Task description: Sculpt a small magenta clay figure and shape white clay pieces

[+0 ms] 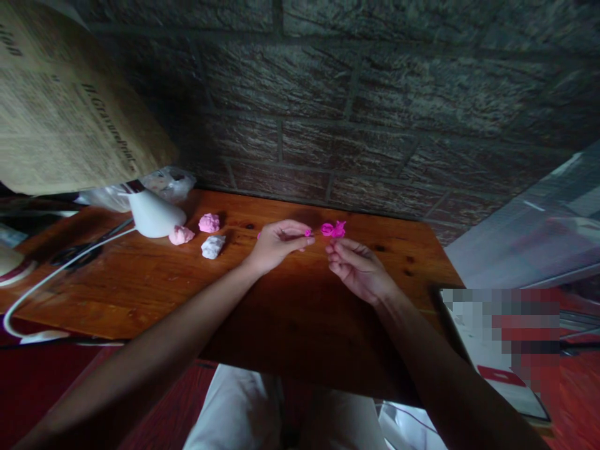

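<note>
Pink bit [308, 233] is pinched by left hand [275, 248]; grip of right hand [360, 270] cannot be told. Far pieces [338, 229] seem shaped, left lumps [209, 222] unworked.

Magenta piece [308, 233] in left hand [280, 243]

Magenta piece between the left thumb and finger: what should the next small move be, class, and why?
Probably bring the right hand to the magenta piece: only the left hand pinches it, while the right is nearby but apart from it.
</note>
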The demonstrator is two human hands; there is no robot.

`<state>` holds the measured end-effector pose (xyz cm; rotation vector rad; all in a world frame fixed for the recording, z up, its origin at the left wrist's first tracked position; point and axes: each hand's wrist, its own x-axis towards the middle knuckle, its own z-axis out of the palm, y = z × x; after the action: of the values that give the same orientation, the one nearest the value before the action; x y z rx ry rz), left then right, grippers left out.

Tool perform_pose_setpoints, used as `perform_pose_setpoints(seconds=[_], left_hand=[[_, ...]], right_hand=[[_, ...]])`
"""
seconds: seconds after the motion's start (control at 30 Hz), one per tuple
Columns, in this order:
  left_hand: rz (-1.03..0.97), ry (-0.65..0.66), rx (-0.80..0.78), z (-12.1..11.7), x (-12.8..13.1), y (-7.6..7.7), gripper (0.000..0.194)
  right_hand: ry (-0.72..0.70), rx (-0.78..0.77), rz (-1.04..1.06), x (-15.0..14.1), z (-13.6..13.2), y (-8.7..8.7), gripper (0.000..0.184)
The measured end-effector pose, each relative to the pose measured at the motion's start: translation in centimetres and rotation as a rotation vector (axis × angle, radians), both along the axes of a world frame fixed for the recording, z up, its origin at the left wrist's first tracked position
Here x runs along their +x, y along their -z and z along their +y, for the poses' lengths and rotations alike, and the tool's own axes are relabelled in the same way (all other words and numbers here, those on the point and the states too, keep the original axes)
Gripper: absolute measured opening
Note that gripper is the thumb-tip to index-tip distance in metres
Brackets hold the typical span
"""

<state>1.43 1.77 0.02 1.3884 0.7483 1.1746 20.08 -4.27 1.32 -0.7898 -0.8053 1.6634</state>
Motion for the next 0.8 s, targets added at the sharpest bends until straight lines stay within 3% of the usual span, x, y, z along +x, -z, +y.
perform_pose_setpoints(seconds=[0.4,0.6,0.8], left_hand=[[0.054,0.021,0.130,-0.32,-0.10,-0.28,0.031],[0.046,0.130,0.013,-0.67,-0.10,-0.40,0.037],[0.006,0.124,0.037,-0.31,-0.18,-0.18,0.037]], right_hand=[[-0.056,0.059,-0.045,-0.04,-0.26,-0.04,0.030],[0.019,0.038,-0.058,-0.04,0.03,0.21,0.027],[-0.004,0.029,-0.082,-0.11,0.04,-0.10,0.031]])
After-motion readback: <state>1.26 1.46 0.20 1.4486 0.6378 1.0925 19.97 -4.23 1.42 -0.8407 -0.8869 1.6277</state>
